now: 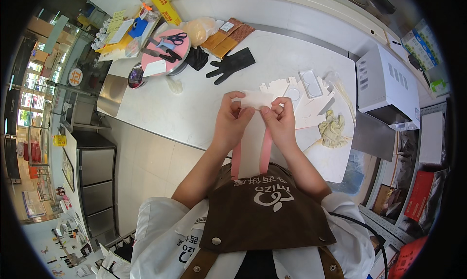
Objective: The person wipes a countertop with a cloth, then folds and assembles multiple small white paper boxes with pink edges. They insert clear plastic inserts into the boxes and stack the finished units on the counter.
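Note:
A pale, paper-like strip with pink bands along both long sides (pixel 251 150) hangs between my hands, its lower end in front of my brown apron. My left hand (pixel 230 122) pinches its upper part from the left, thumb and fingers closed. From the other side, my right hand (pixel 280 123) grips it the same way, thumb tips close together. The upper edge of the strip folds or bends over between my fingers. Just beyond lie white flat cut-out pieces (pixel 311 103), including a tray-like one with round openings (pixel 310 84).
Farther back, a black glove (pixel 232 65) lies flat beside a brown package (pixel 227 38). At the far left, a pink round board (pixel 166 50) carries scissors (pixel 176 38) and knives. A crumpled yellowish cloth-like thing (pixel 332 129) sits to the right, near a white boxy appliance (pixel 386 86).

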